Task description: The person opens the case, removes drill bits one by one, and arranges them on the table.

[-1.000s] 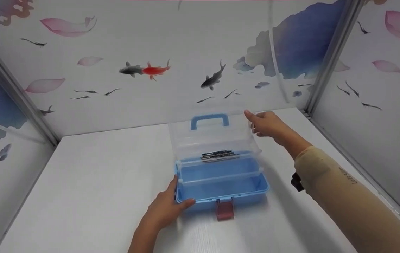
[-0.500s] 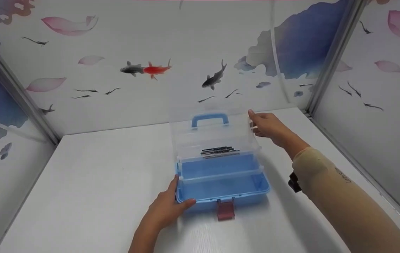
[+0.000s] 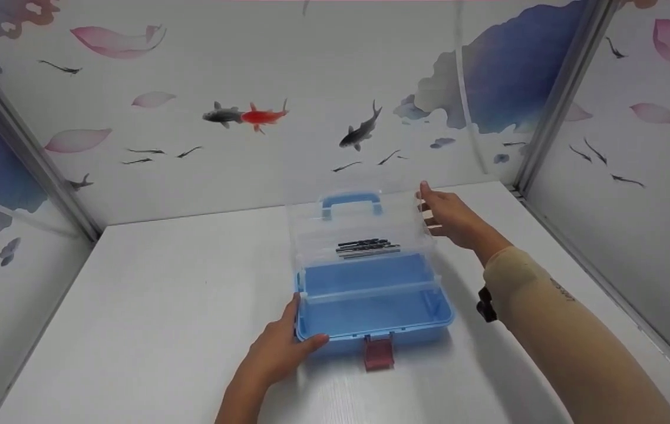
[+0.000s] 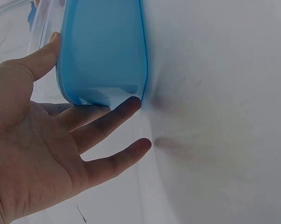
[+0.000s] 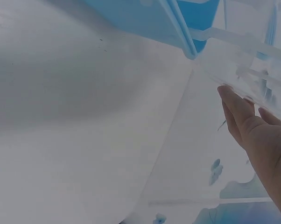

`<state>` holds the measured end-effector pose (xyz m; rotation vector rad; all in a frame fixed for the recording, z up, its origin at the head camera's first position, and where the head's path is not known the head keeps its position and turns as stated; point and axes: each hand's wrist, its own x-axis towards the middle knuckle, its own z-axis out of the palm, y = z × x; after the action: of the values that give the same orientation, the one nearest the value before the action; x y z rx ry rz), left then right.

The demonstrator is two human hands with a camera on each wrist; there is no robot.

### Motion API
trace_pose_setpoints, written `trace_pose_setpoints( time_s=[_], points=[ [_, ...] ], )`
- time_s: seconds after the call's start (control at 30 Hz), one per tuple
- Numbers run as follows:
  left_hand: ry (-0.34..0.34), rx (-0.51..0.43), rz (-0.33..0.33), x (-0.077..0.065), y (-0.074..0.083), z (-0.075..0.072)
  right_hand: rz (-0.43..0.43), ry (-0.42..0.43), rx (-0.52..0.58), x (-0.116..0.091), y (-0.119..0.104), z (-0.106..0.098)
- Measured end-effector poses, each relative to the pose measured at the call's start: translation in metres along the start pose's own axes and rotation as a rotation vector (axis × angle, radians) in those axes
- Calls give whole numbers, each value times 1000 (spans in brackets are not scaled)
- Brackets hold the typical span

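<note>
Blue box: plastic, sitting around the middle of the desk point(image 3: 181, 312) with its lid up. Blue box point(image 3: 364, 318) has its long axis left to right, right end angled slightly farther from the person; the front faces the person.
Red latch: hangs off the middle of the front wall, pointing down point(image 3: 379, 353).
Clear lid: swung up along the far side, standing behind the box point(image 3: 305, 235). Exact tilt, can't tell.
Blue handle: on the lid, its long side also running left to right point(image 3: 351, 198).
Dark rods: a tight bunch, kinda like drill bits point(image 3: 367, 247), in the see-through part between the box opening and the handle. They lie roughly parallel to the box's length.
Left hand: at the box's front left corner point(image 3: 273, 350), thumb on the front rim, forefinger along the left end. Wrist view has the fingers spread apart, mostly straight.
Right hand: up at the lid's right edge point(image 3: 449, 215), fingers pretty straight, tips touching the clear plastic, thumb sticking up.
Beige sleeve: on the right arm point(image 3: 576, 335), lettering too blurry to read.
</note>
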<state>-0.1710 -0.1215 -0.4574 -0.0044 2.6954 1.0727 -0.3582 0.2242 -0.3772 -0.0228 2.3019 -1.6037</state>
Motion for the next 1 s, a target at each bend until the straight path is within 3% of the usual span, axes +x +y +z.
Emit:
trace_pose_setpoints(
  time_s=[0.4, 0.83, 1.0],
  points=[
    [3, -3, 20, 0, 0, -1, -16, 11, 65, 11, 14, 6],
    [-2, -7, 30, -1, -1, -1, 13, 9, 61, 19, 17, 10],
    [-1, -6, 3, -1, -1, 0, 20, 11, 35, 22, 15, 12]
  ],
)
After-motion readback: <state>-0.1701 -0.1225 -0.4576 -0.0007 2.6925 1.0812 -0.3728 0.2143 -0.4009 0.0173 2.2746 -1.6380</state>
